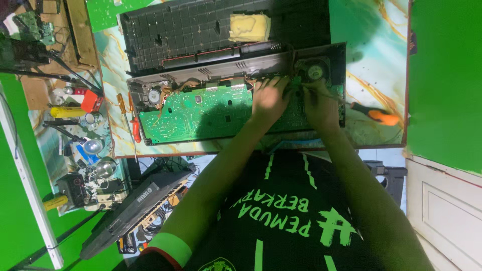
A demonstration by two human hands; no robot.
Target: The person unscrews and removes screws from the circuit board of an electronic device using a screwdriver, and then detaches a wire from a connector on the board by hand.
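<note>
Head view: both hands work on the green circuit board (201, 113) inside the opened keyboard casing (236, 68) on the worktop (371, 30). Left hand (270, 98) presses fingers together on the board; right hand (319, 103) seems to pinch a thin tool, worth keeping steady.

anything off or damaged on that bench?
No clear damage. The keyboard case lies opened, its green circuit board bare, a yellowish foam patch on the lifted half. An orange-handled screwdriver lies loose near the table edge.

a long green printed circuit board (201, 113) lies flat inside an opened dark plastic keyboard casing (236, 68). its right end sits under the fingers, the rest stretching left of them.
</note>
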